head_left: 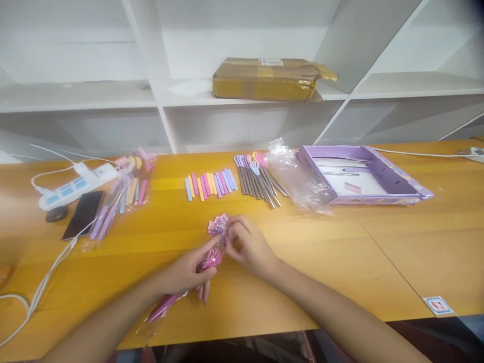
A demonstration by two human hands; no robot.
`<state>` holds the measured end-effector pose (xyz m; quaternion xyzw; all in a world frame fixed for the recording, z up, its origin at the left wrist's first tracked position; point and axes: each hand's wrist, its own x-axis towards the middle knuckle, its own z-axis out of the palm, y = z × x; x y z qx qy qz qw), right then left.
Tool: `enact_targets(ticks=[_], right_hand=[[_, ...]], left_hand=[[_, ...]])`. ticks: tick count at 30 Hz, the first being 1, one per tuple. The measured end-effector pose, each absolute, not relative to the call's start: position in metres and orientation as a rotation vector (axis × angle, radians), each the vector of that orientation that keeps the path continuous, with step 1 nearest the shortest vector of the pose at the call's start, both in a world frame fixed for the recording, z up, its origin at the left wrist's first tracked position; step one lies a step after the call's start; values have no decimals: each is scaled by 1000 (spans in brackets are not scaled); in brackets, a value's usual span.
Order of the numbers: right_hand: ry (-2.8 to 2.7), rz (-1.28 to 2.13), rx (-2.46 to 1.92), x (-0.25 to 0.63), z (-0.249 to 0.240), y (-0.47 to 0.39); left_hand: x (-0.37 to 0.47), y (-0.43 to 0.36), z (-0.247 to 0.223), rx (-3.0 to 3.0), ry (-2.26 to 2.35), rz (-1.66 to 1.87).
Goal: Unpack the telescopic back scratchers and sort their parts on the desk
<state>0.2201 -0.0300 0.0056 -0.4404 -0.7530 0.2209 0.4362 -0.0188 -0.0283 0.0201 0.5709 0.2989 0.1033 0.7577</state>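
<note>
My left hand (pixel 189 272) is closed around a pink back scratcher (pixel 166 305) in a clear plastic sleeve, its claw-like head near my fingertips. With thumb and fingers pinched together, my right hand (pixel 247 244) grips the top end of that sleeve, where a small purple-pink card (pixel 222 238) partly shows. Just beyond my fingers lies a small pile of printed cards (pixel 217 224). Farther back are a row of pastel handles (pixel 209 185) and a heap of metal rods (pixel 260 181) with coloured claw-shaped heads.
To the right, crumpled clear plastic (pixel 302 181) touches an open purple box (pixel 419 195). At left are bagged back scratchers (pixel 109 212), a phone (pixel 83 214), a power strip (pixel 79 186) and white cables (pixel 49 275). A taped carton (pixel 264 80) sits on the shelf behind.
</note>
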Motion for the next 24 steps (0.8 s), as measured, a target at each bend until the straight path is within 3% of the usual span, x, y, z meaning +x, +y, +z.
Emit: enact_targets(ticks=[24], right_hand=[[-1579, 737, -1080, 233, 20, -24]], left_hand=[[-20, -35, 6, 1221, 704, 338]])
